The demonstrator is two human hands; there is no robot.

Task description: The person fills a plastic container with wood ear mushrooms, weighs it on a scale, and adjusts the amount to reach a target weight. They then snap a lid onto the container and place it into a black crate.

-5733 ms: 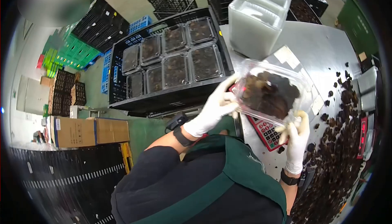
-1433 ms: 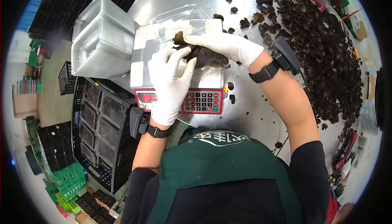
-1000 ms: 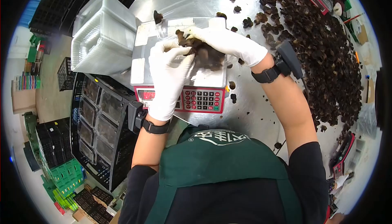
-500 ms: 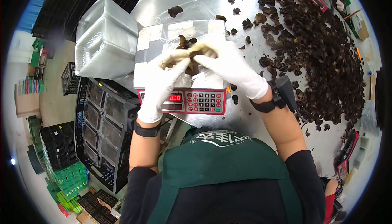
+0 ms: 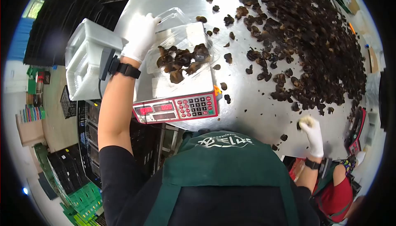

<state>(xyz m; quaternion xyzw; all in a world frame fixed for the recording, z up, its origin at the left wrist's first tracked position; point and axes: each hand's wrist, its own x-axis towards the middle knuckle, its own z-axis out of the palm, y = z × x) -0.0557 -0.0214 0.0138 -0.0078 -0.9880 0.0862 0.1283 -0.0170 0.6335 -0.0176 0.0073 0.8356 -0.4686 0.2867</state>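
Note:
My left hand (image 5: 141, 36), in a white glove, reaches past the far left of the scale (image 5: 177, 106). Its fingers are closed, with a bit of dark mushroom at the tips, beside a clear plastic lid (image 5: 175, 12). On the scale's white plate lies a clear tray (image 5: 154, 59) with a small heap of dark wood ear mushrooms (image 5: 181, 62). Off to the right, low over the metal table (image 5: 247, 106), my gloved right hand (image 5: 312, 134) has its fingers curled around a dark piece of wood ear.
A big pile of wood ear mushrooms (image 5: 317, 44) covers the right of the table, with loose pieces scattered around it. Stacked clear trays (image 5: 88, 61) stand left of the scale. Another person in red (image 5: 338, 193) is at lower right, near a second red scale (image 5: 357, 135).
Both hands have left the tray on the scale: the left went forward and left to the lid, the right swung far out to the right. The mushrooms in the tray are uncovered.

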